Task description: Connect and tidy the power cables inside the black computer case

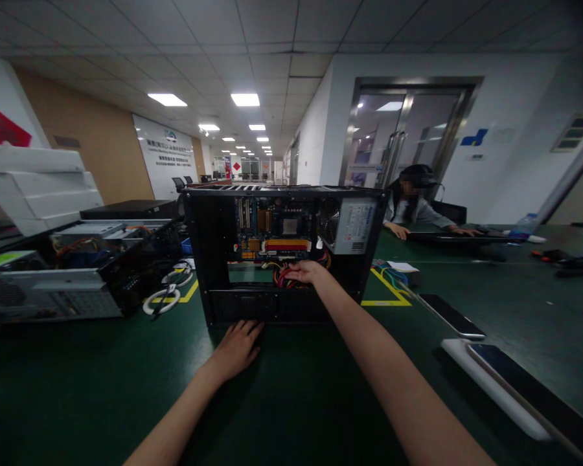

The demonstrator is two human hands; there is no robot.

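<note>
2 forearms (369,349): right hand (307,271) seemingly gripping 1 cable bundle (280,278), left hand (237,350) flat by 1 case (243,308).

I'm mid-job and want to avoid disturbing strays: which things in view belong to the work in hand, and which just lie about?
In the work, it appears:
black, open, boxy computer case, left hand near its base
red, yellow and black wire bundle, at the right hand

Probably just lying about:
silver-and-black open case, left
flat, black-faced rectangular slab, right
</note>
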